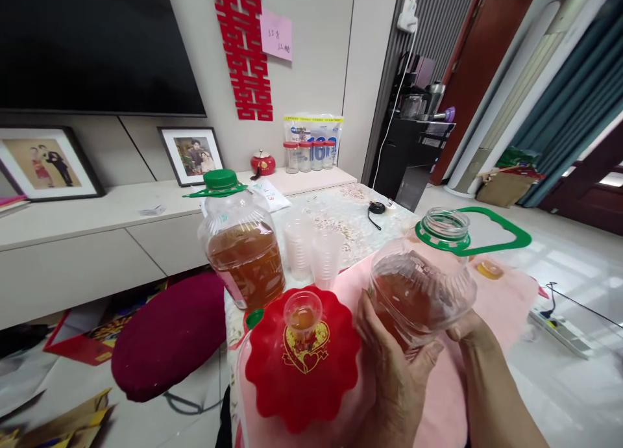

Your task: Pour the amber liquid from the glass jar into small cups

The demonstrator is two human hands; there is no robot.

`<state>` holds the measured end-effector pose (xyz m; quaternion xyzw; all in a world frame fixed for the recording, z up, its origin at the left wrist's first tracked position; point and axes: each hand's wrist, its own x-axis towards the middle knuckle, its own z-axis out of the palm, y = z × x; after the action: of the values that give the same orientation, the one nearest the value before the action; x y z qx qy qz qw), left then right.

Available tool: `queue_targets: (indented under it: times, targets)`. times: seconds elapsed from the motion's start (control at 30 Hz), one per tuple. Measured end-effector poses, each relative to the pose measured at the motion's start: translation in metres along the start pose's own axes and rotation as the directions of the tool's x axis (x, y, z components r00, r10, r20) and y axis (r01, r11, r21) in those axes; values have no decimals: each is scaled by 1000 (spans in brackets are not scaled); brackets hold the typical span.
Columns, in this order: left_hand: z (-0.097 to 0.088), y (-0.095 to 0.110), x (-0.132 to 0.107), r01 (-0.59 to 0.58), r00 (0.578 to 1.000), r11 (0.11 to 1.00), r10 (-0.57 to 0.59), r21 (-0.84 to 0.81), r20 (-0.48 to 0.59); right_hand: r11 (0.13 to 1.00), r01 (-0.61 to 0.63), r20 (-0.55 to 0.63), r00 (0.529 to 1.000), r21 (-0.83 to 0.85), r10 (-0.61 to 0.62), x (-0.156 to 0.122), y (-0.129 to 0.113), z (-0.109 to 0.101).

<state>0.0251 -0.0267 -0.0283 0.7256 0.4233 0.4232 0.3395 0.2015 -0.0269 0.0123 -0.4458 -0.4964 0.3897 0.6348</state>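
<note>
A clear plastic jug (423,286) with brown liquid, no cap and a green carry handle is held between both my hands, tilted a little. My left hand (392,363) wraps round its left side and lower part. My right hand (467,331) grips it low on the right, its fingers partly hidden behind the jug. Left of them a red scalloped plate (302,396) with a gold heart print bears a small clear plastic cup (302,315) holding some brown liquid. Near the plate's edge lies a green cap (254,318).
A second jug (246,260), green-capped, stands at the left with brown liquid. Beside it are stacked clear cups (325,256). Another cup (489,269) lies on the pink cloth (516,295) at the right. A tape measure (376,208) rests farther back; a maroon stool (170,337) stands left.
</note>
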Motion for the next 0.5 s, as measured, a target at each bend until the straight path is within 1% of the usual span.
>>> queue_targets:
  times: [0.07,0.13,0.3,0.33,0.43,0.5]
  targets:
    - [1,-2,1,-21,1000,1000,21,18,-10,998,-12,23,1000,58,10,0,3,-8]
    - [0,-3,3,-26,999,999,27,26,-29,994,-26,25,999,108,23,-4,6,-11]
    - [-5,-6,6,24,1000,999,-24,24,10,978,-56,43,998,200,48,-9,5,-7]
    - [-5,-7,7,19,1000,999,-20,28,6,975,-61,52,997,212,52,-8,4,-6]
    - [-3,-13,9,-58,998,998,59,39,-27,969,-72,78,995,237,55,-8,1,-4]
    - [-2,-14,11,-66,997,998,67,24,-46,967,-72,85,995,243,52,-8,1,-3]
